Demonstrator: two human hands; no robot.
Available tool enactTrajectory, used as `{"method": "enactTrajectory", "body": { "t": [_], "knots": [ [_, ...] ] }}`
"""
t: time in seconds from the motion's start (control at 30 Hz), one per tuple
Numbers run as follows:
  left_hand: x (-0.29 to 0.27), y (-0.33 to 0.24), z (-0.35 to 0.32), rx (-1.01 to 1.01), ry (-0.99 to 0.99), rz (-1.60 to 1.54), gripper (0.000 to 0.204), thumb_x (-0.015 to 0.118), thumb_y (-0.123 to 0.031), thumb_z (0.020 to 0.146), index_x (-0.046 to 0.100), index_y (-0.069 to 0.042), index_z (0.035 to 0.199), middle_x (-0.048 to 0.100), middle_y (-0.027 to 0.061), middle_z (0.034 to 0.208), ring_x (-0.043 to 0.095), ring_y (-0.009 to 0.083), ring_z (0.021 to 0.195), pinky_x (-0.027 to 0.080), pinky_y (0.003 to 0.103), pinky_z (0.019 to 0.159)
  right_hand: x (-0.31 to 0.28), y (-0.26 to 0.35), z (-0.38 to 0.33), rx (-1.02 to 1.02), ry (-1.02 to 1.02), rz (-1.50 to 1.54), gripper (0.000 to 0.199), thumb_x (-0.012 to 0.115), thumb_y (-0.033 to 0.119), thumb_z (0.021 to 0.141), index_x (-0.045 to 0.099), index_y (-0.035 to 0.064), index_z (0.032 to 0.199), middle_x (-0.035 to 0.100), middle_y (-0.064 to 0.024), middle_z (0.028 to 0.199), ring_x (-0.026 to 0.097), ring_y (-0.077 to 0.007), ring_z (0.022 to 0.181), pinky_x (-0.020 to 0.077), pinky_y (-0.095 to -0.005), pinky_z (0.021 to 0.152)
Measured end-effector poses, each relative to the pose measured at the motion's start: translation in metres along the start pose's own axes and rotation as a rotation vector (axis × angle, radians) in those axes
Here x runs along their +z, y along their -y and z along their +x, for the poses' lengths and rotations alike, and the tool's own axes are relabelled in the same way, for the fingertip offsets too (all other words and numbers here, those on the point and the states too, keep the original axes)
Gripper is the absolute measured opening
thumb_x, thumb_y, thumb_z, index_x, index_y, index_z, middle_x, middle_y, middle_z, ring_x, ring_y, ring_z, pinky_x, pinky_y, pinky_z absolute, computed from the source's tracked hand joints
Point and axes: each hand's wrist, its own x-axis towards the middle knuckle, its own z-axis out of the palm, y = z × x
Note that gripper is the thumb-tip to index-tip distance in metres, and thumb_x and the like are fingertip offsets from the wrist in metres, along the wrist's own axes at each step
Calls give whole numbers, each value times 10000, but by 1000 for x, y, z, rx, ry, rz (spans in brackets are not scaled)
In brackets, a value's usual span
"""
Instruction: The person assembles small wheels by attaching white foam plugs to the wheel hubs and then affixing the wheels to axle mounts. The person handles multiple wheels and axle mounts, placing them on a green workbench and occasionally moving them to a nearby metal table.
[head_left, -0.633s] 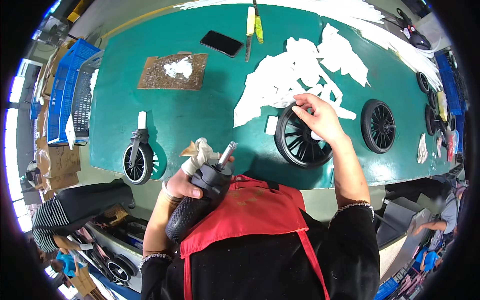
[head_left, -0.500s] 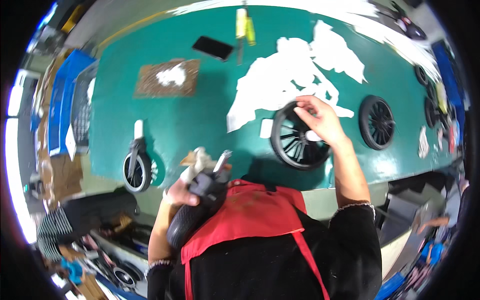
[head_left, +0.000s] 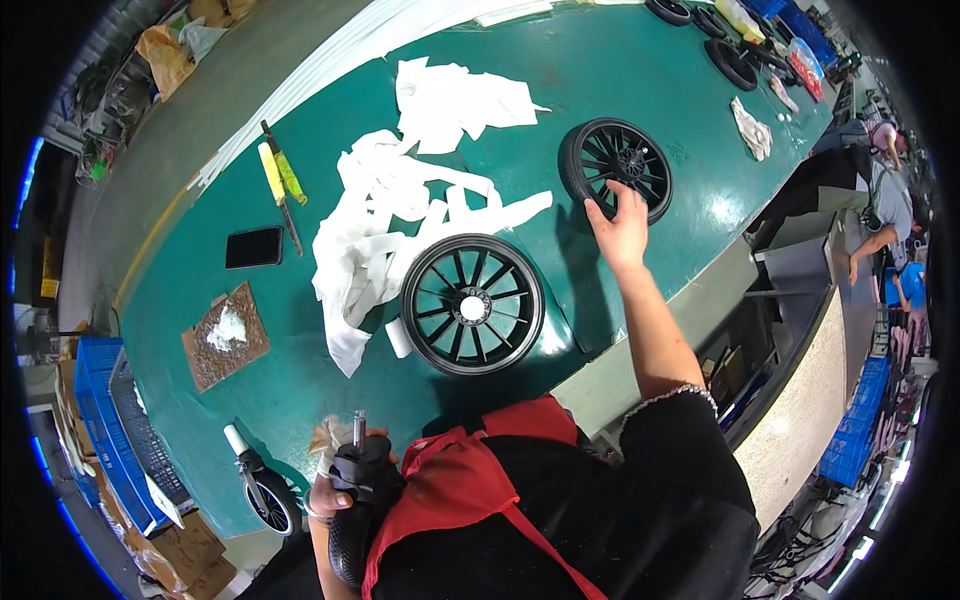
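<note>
My left hand (head_left: pixel 326 496), low by the red apron (head_left: pixel 440 470), grips a swivel front wheel with a black fork housing (head_left: pixel 362 466). Its metal stem points up, and its tyre hangs below. A crumpled whitish and brown cloth (head_left: pixel 330 436) shows at the same hand. Farther right, my right hand (head_left: pixel 624 232) has its thumb and fingers closed around the near edge of a black spoked wheel (head_left: pixel 630 160) on the green table. A second spoked wheel (head_left: pixel 473 357) with a white hub centre lies between the hands, partly over white cloth strips (head_left: pixel 350 260).
Another fork wheel (head_left: pixel 268 500) lies at the near left table edge. Beyond it are a brown board (head_left: pixel 250 355) with white stuff, a phone (head_left: pixel 254 248) and yellow-handled tools (head_left: pixel 272 172). A blue crate (head_left: pixel 105 430) stands left. More wheels (head_left: pixel 730 65) sit far right.
My view has swung to the right. My right hand has left the middle spoked wheel and reached the one farther right, closing on its edge. My left hand still holds the swivel wheel.
</note>
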Motion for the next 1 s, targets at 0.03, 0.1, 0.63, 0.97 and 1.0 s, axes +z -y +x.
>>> {"method": "enactTrajectory", "body": {
  "t": [0.03,0.1,0.63,0.97,1.0],
  "knots": [
    [7,-1,2,-14,-27,3,1093,863,-295,518,379,107,1412,621,217,1195,651,288,1031,513,376,929,0,-12,3,-61,-5,-186,504,793,313,795,627,58,1197,624,-134,1201,579,-331,1135,453,-453,987],
    [21,-3,7,-38,-80,9,1088,855,-303,501,396,115,1394,648,207,1133,664,270,981,522,354,901,6,-37,3,-13,139,-348,533,775,405,789,637,70,1180,597,-123,1260,541,-357,1186,379,-493,1054],
    [33,20,0,29,-62,-57,1091,843,-232,494,370,136,1407,617,225,1181,643,311,1035,501,366,940,-70,-33,-105,-542,572,17,433,670,24,566,570,61,986,612,-124,1183,478,-387,1260,292,-565,1130],
    [11,22,-8,81,65,64,1046,826,-280,556,383,124,1413,519,203,1345,567,309,1180,390,386,1070,-54,21,-169,-863,735,220,348,637,-9,576,595,94,905,611,-91,1254,481,-366,1275,351,-560,1066],
    [24,17,-11,80,19,1,1029,825,-282,558,400,119,1406,529,181,1335,563,283,1178,382,360,1066,-51,28,-173,-860,767,251,333,628,-13,587,609,95,901,618,-81,1258,487,-349,1276,362,-538,1070]
  ]
}}
